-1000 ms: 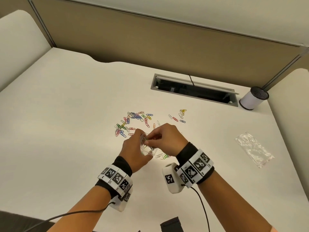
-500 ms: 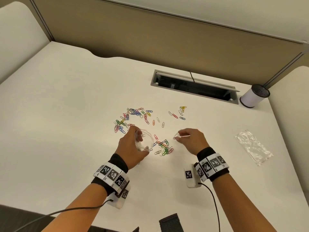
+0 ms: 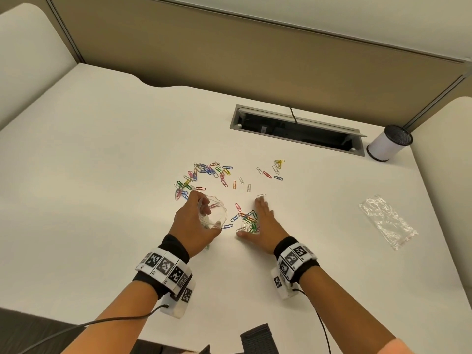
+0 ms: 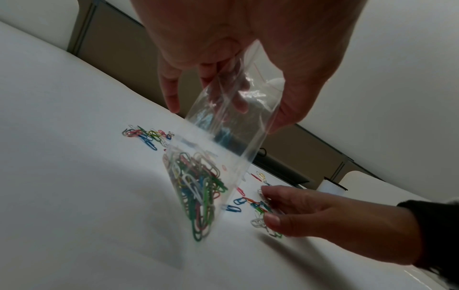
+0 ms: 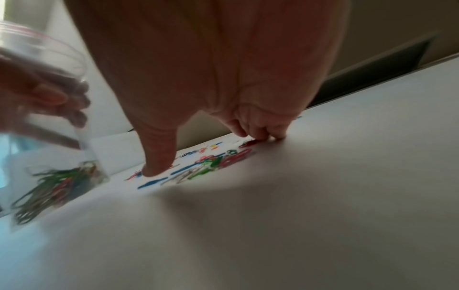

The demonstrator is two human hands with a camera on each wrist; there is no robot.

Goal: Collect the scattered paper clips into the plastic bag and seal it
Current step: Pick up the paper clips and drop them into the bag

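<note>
My left hand (image 3: pixel 201 209) grips a clear plastic bag (image 3: pixel 217 218) near its open mouth, holding it upright on the white desk (image 3: pixel 102 200). In the left wrist view the bag (image 4: pixel 231 127) has a bundle of coloured paper clips (image 4: pixel 196 192) in its bottom corner. My right hand (image 3: pixel 260 218) lies on the desk with fingers straight and thumb spread, cupped round a small pile of clips (image 3: pixel 246 221) just right of the bag. More clips lie scattered beyond the hands, in a large group (image 3: pixel 204 175) and a smaller one (image 3: pixel 273 169). The right wrist view is blurred: thumb and fingertips (image 5: pixel 275 135) touch the desk round the pile (image 5: pixel 211 162).
A second, flat clear bag (image 3: pixel 387 221) lies at the right. A white cylinder with a black top (image 3: pixel 388 146) stands at the back right, beside a recessed cable slot (image 3: pixel 296 129). A tan partition closes the desk's far side. A dark object (image 3: pixel 258 338) sits at the near edge.
A second ago my right hand was at the bag's mouth. It drew away to the right pinching a clip, and now lies spread on the desk beside the pile. The left hand kept hold of the bag.
</note>
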